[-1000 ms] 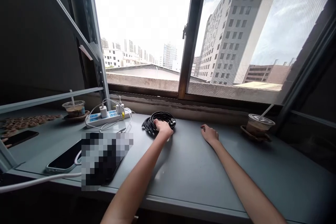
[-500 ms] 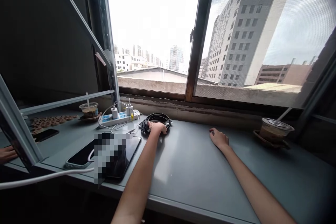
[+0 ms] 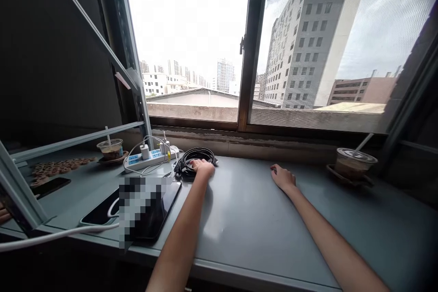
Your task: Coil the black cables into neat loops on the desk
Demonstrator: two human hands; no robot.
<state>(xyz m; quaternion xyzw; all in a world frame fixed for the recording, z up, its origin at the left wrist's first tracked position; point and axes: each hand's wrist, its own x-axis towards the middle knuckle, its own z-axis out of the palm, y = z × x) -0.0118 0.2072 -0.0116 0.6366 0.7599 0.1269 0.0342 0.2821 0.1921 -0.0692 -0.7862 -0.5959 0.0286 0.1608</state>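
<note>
Grey table [image 3: 246, 219] ran under both your hands. Your left hand [image 3: 204, 169] was at the cable coil [image 3: 185, 162]; your right hand [image 3: 284, 179] sat well off to its right, on the tabletop.

Step in hand, by my reading: handling the coil where it lay, with the left hand alone. Whether you were settling it or taking hold, I couldn't say. The next move called for a decision at the left hand: a full wrap round the bundle if it was to be lifted, a clean withdrawal if it was to be left. Snag risk, I judged, lay in the white leads of the power strip [image 3: 137, 164], close to the left of the coil. A dark tablet [image 3: 164, 219] lay nearer you, left of your forearm.

The coil: black, glossy, many loops stacked in a flattened ring, lying low on the table, mostly left of and beyond your left hand. Edges looked untidy, with pale connector ends [image 3: 216, 163] poking out.

Left fingers bent over the coil's near side, touching; a true clamp couldn't be told, undersides hidden. Right fingers curled loosely inward; palm unseen, so whether they held anything was unclear.
</note>
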